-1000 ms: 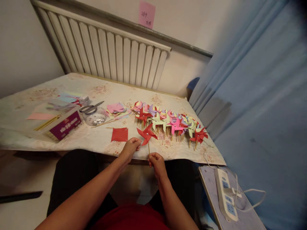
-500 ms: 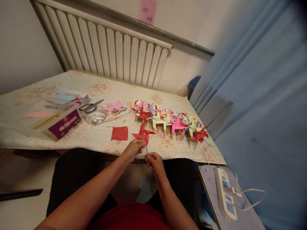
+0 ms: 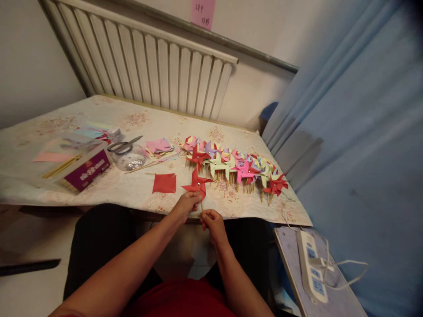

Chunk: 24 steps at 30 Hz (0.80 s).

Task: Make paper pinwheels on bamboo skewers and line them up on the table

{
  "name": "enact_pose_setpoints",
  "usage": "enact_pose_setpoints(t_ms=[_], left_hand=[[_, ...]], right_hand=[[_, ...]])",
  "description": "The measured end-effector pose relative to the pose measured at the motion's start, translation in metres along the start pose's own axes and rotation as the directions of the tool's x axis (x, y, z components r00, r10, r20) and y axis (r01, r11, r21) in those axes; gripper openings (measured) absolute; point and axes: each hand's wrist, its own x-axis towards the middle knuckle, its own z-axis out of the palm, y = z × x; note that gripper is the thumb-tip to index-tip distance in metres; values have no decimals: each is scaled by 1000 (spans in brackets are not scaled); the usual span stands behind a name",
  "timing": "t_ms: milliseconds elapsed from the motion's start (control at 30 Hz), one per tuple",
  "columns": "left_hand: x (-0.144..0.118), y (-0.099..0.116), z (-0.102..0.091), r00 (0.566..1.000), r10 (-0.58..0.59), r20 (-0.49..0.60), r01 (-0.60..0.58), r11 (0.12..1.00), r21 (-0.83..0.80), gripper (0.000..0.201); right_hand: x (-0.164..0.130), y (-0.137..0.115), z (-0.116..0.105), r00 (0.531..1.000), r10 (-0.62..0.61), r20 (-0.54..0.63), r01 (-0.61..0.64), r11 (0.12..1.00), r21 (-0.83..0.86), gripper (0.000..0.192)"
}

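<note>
A red paper pinwheel (image 3: pixel 197 181) with a silvery pin at its centre is held over the table's front edge. My left hand (image 3: pixel 187 205) pinches its lower blade, fingers closed. Just below, my right hand (image 3: pixel 214 223) is closed around the pinwheel's thin wooden stick (image 3: pixel 202 207). To the left lies a red paper square (image 3: pixel 164 183) with a stick along its top edge. Many finished pinwheels in red, pink, pale green and purple, such as the bright pink pinwheel (image 3: pixel 245 171), stand in rows on the right.
Scissors (image 3: pixel 124 146) rest across a clear round tub (image 3: pixel 127 162) of small shiny pins. Cut paper pieces (image 3: pixel 159 146) are stacked beside it. A purple-sided box (image 3: pixel 87 171) holds sticks. A power strip (image 3: pixel 311 266) with a white cable lies on a small stand at right.
The red pinwheel's blades have turned slightly in my hands. Both hands keep nearly the same place and grip; the view has shifted very slightly.
</note>
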Motion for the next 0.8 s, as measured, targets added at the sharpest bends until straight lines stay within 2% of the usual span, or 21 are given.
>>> enact_pose_setpoints(t_ms=[333, 533, 667, 800], left_hand=[[-4, 0, 2, 998, 54, -21, -52, 995, 88, 28], [-11, 1, 3, 997, 75, -4, -73, 987, 146, 30], [-15, 5, -6, 997, 74, -2, -73, 984, 165, 32], [-13, 14, -23, 988, 108, -114, -90, 985, 147, 31]], right_hand=[[-3, -2, 2, 1000, -22, 6, 22, 1000, -22, 22], [-2, -1, 3, 1000, -26, -12, 25, 999, -38, 20], [0, 0, -1, 999, -38, -18, 38, 999, -39, 20], [2, 1, -4, 999, -32, -22, 31, 999, -29, 22]])
